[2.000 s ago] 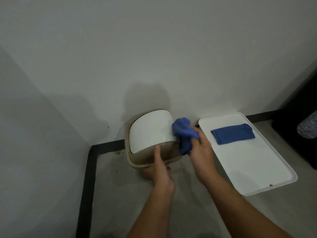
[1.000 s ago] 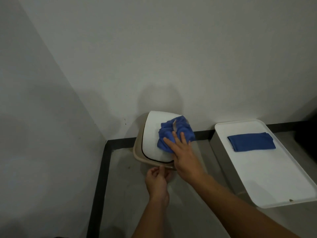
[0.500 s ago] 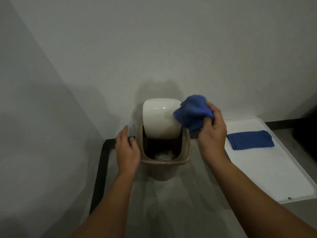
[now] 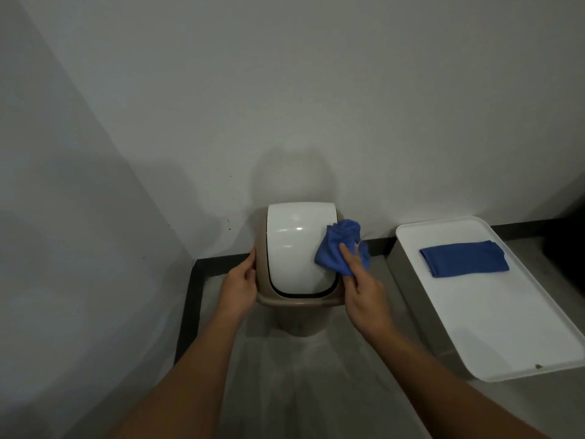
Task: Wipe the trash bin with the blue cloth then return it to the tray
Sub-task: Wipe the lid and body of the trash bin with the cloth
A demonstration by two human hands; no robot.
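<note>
A small tan trash bin (image 4: 297,315) with a white swing lid (image 4: 294,248) stands upright on the floor in the room's corner. My left hand (image 4: 240,286) grips the bin's left rim. My right hand (image 4: 361,289) presses a crumpled blue cloth (image 4: 340,248) against the right side of the lid, fingers spread over it. A white tray (image 4: 493,312) lies to the right, on top of a grey box. A second blue cloth (image 4: 463,263), folded flat, rests on the tray's far part.
Grey walls meet behind the bin, with a dark skirting strip (image 4: 218,259) along the floor. A dark object (image 4: 569,248) sits at the far right edge. Grey floor (image 4: 300,391) stretches toward me between my forearms.
The bin went from tilted to upright. Its lid swung shut. My left hand shifted to the left rim, and my right hand brought the cloth down onto the lid's right side.
</note>
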